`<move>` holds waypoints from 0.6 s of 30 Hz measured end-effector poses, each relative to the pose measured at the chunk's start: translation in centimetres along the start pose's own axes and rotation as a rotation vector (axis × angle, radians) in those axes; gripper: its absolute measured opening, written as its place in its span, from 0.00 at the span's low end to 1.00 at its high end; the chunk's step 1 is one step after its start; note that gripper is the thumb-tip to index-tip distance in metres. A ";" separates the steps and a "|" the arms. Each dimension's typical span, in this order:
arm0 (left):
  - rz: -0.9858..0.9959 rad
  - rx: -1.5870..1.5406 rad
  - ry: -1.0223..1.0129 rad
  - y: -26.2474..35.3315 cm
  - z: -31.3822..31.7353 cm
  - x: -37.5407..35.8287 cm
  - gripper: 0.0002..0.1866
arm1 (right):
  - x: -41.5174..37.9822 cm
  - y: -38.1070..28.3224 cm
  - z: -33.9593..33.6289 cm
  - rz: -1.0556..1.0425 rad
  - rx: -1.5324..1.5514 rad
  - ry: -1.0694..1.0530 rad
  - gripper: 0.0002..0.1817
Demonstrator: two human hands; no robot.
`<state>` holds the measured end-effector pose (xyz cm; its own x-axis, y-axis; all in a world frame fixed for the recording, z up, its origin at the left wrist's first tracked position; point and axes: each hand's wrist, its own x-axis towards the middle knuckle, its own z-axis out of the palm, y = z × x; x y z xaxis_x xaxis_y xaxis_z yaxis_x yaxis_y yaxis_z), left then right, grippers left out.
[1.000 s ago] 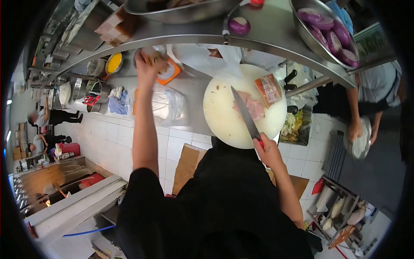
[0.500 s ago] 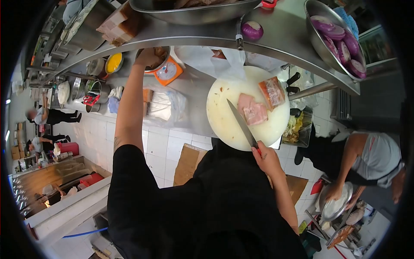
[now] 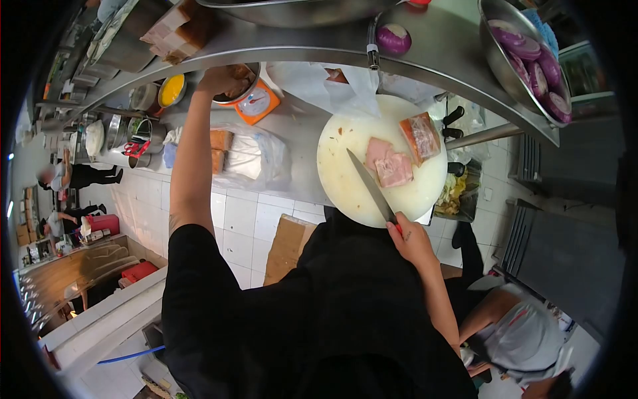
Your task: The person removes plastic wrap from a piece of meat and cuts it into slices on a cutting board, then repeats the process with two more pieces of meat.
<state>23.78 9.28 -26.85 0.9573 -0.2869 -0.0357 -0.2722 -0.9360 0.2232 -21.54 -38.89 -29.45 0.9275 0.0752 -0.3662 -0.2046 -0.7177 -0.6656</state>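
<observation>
My right hand (image 3: 411,238) is wrapped round the red handle of a knife (image 3: 372,188), whose blade lies over the round white cutting board (image 3: 339,179). Slices of pink meat (image 3: 393,167) rest beside the blade. A plastic-wrapped block of meat (image 3: 420,137) sits at the board's upper right. Over on the left, my left hand (image 3: 216,81) reaches to a metal bowl (image 3: 256,74) of brown pieces on an orange scale (image 3: 258,103); its fingers are hard to make out against the food.
Above the board runs a steel shelf (image 3: 299,56) with a purple onion (image 3: 393,39) and a bowl of onions (image 3: 492,60). Near the scale lie bread-like blocks (image 3: 220,150) in plastic. Knife handles (image 3: 454,116) stick out right of the board. A co-worker (image 3: 522,339) bends at lower right.
The co-worker at the right has moved lower and closer. The view has shifted slightly. My left hand remains at the bowl, and my right hand keeps the knife over the board.
</observation>
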 end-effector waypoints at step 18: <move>-0.031 -0.466 0.275 -0.5 -3.5 -12.3 0.41 | 1.1 -1.4 -0.6 -0.035 0.005 -0.047 0.14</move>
<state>12.50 14.02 -23.13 0.9713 -0.1380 0.1937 -0.2314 -0.7357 0.6366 -20.03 -38.24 -28.55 0.9185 0.1327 -0.3724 -0.1738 -0.7104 -0.6820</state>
